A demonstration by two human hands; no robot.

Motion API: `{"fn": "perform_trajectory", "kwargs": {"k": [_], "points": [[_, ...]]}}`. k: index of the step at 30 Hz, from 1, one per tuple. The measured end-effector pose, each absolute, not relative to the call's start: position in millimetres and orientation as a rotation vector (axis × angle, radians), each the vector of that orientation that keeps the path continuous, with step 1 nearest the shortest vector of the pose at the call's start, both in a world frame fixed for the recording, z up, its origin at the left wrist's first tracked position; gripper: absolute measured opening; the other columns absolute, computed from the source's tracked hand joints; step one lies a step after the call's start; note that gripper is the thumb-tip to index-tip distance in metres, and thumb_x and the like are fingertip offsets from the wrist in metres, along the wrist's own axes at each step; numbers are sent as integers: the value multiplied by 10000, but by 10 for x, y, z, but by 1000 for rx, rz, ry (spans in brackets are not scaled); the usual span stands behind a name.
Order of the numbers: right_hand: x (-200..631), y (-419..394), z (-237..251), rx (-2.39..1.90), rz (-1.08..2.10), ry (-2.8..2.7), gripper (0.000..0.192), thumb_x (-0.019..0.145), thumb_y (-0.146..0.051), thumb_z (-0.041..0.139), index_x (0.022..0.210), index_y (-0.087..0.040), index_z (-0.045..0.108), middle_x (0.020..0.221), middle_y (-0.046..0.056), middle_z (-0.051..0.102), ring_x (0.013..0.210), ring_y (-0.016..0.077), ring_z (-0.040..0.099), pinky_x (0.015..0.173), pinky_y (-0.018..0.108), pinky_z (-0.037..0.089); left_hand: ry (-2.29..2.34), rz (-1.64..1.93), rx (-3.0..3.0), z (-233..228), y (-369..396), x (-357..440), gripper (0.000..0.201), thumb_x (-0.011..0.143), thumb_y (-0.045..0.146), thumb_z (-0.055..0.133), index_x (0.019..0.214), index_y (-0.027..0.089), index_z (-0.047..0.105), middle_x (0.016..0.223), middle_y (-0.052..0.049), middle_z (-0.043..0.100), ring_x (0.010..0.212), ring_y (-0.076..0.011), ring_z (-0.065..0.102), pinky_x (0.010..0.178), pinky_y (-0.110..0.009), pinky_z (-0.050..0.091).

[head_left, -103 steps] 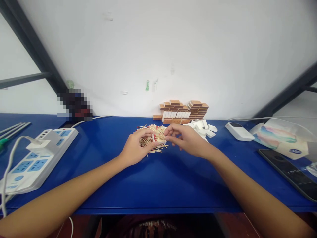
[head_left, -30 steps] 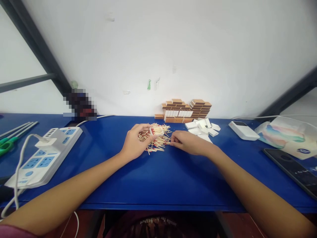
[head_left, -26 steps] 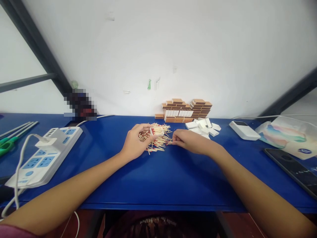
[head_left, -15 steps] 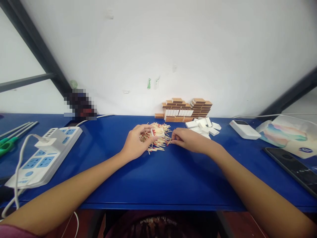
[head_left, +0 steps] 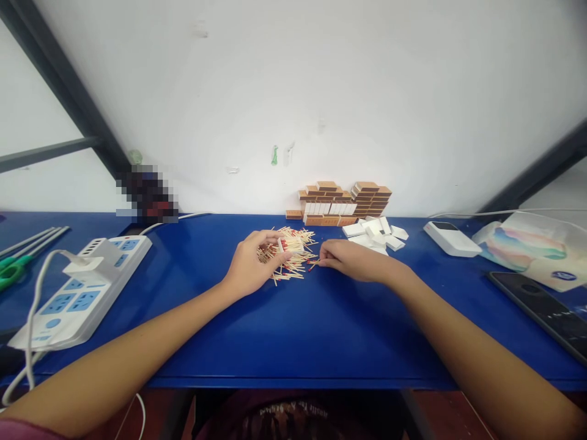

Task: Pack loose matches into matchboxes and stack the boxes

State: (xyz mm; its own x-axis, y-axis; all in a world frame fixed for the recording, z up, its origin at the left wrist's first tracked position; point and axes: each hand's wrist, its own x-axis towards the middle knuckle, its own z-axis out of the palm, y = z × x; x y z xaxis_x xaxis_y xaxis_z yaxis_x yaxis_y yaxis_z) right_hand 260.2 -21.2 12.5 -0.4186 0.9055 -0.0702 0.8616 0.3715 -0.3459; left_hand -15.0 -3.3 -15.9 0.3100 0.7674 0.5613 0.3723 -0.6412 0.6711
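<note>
A loose pile of red-tipped matches [head_left: 293,263] lies on the blue table [head_left: 298,324] between my hands. My left hand [head_left: 251,264] holds a small white matchbox tray [head_left: 290,245] with some matches in it, just above the pile. My right hand [head_left: 352,260] rests on the table at the pile's right edge, its fingertips pinching matches [head_left: 314,263]. Behind the pile, stacked brown matchbox sleeves [head_left: 342,201] stand against the wall, with several empty white trays [head_left: 376,231] in front of them.
A white and blue power strip [head_left: 76,287] with a plugged cable lies at the left, green-handled scissors [head_left: 11,272] beyond it. On the right are a white device [head_left: 452,238], a tissue pack [head_left: 532,250] and a dark phone [head_left: 543,311].
My right hand came down from the tray to the table at the pile's right edge and pinched matches there. My left hand stays put with the tray.
</note>
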Motion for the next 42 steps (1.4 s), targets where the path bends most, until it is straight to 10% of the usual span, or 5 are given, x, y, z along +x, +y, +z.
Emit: {"fn": "perform_trajectory", "kwargs": {"k": [8,42], "points": [[2654,-207,278,-1582,29,-2337,156,1055,-302,459,971,-211,554,1031,135,666,877,270,625,747,371,439,1005,1279,2159,-156,-35,-154,350,854,413,841,1139,245,726,1134,-73,765,1023,-238,754,944,-416,610],[2237,-442,219,-1232,82,-2328,139,1049,-311,495,972,-219,565,986,80,654,801,199,603,699,327,429,889,1183,2167,-150,-121,-117,354,863,427,840,1145,250,720,1126,-61,776,1075,-251,742,989,-426,589]]}}
